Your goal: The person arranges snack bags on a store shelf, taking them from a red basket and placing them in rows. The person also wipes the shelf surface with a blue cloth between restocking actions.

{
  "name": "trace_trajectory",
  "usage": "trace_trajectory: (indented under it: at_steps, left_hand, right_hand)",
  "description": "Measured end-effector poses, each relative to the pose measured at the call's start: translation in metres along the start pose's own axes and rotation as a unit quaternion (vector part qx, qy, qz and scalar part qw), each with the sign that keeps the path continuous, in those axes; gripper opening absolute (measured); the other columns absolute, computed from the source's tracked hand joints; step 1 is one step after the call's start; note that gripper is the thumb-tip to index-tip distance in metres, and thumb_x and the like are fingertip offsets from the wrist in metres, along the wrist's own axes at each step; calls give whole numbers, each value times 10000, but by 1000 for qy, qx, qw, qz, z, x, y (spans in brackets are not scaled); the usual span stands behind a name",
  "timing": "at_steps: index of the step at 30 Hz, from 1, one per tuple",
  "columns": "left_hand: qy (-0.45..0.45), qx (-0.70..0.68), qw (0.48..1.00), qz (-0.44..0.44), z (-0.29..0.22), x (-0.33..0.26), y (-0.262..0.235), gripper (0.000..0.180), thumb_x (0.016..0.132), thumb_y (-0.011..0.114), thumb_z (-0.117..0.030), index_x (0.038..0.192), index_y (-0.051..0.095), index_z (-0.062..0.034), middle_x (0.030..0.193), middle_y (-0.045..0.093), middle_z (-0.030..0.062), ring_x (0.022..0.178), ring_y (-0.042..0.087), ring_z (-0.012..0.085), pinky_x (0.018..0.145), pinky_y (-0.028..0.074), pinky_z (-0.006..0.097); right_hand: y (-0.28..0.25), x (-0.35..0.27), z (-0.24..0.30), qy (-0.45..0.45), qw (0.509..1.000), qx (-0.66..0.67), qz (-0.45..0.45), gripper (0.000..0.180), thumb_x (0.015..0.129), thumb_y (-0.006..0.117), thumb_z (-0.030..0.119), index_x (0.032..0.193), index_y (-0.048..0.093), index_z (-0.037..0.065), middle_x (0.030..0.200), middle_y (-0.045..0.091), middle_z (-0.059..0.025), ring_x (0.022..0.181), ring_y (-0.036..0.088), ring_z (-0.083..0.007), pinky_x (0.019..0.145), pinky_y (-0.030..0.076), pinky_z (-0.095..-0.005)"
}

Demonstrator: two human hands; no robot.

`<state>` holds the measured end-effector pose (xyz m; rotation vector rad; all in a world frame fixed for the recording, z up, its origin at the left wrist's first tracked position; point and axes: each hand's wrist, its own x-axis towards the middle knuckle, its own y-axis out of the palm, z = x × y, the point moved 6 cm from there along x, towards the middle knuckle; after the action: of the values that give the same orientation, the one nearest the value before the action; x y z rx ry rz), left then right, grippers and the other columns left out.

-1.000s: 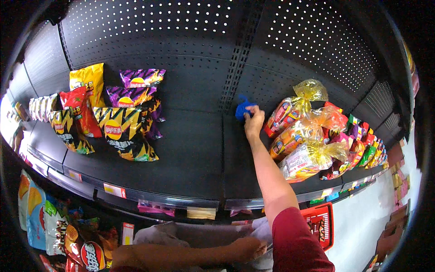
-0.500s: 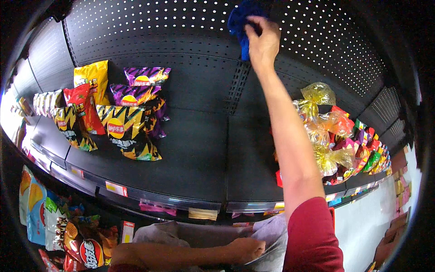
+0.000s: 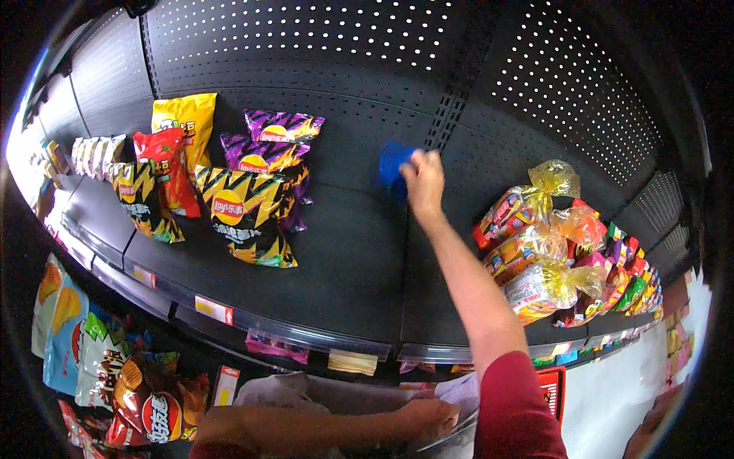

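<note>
Bunched in my right hand (image 3: 423,180), cloth (image 3: 392,170), blue: pressed to the shelf (image 3: 359,268) back wall, beside the perforated upright. Judged soft, light, limp; best gripped as a wad, fingers curled over its top. Left hand (image 3: 428,417): low at the frame's edge, resting on a pale bin (image 3: 336,394), whether it grips I cannot tell. Chip bags (image 3: 245,210) left; wrapped snack bundles (image 3: 535,252) right.

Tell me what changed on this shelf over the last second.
The right hand, gripping a blue cloth, swept from the back of the shelf up the perforated back panel, then came down again to the panel's base. The left hand stayed low on the grey bin. The chip bags and wrapped bread did not move.
</note>
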<state>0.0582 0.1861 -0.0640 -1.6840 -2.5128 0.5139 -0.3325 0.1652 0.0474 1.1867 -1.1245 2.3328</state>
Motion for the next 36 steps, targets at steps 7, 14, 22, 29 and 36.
trace_trajectory:
  at_steps: [7,14,22,29,36]
  left_hand:
    - [2,-8,1000,8,3,2,4,178,945,473,-220,938,567,-69,873,639,178,821,639,377,744,494,482]
    - [-12,15,999,38,5,9,-2,323,1004,431,-209,994,617,55,931,683,255,849,690,388,716,570,460]
    - [90,26,995,-18,-2,-1,-12,256,955,479,-142,1072,638,21,996,677,261,913,683,384,767,571,443]
    - [13,12,999,-41,-1,-7,-20,238,958,494,-145,1073,642,2,1029,678,251,942,674,396,809,559,468]
    - [-42,32,999,-16,6,-1,-16,224,964,475,-246,988,560,-40,971,648,220,942,644,415,804,524,512]
  right_hand:
    - [-99,152,98,-170,965,19,-200,225,796,723,130,1016,726,177,877,604,-118,894,592,-326,807,471,-430]
    - [-1,76,105,-204,969,-80,-114,246,780,731,140,1008,639,156,950,564,-70,940,549,-282,791,427,-431]
    - [108,-23,97,-193,977,-38,82,217,740,740,64,947,684,89,938,566,-69,924,545,-256,787,422,-390]
    - [116,-54,74,-171,968,-79,166,235,829,717,215,1040,707,113,979,589,-77,976,550,-266,839,447,-399]
    - [59,-64,14,-86,968,-139,190,254,854,691,176,1098,693,105,1013,589,-99,1010,567,-307,853,471,-424]
